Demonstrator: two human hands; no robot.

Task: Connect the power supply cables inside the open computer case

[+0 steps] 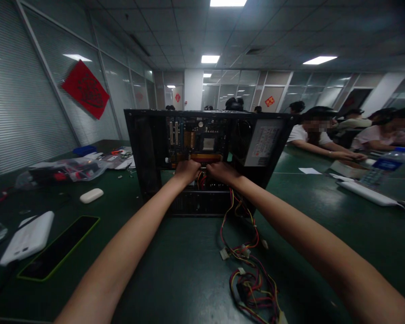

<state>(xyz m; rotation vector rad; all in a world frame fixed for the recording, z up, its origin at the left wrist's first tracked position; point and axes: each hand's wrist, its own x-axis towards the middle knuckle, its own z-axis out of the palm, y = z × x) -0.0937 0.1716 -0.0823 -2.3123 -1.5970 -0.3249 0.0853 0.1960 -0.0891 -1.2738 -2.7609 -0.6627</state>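
A black computer case (209, 196) stands on the table with its open side facing me. Inside it are a motherboard (213, 128) and, at upper right, a labelled power supply (263, 143). Both hands reach into the case, side by side at the board's lower edge, just below the orange-brown slots (205, 158). The fingers of my left hand (186, 171) are curled closed, and so are those of my right hand (222, 173); what they grip is hidden. Red and yellow wires show between them. A bundle of power cables (253, 261) trails from the case onto the table.
On the left lie a green-edged phone (59, 247), a white device (30, 236), a white oval case (91, 195) and a plastic bag (62, 173). A water bottle (384, 166) and a white power strip (367, 192) are at right. People sit beyond them.
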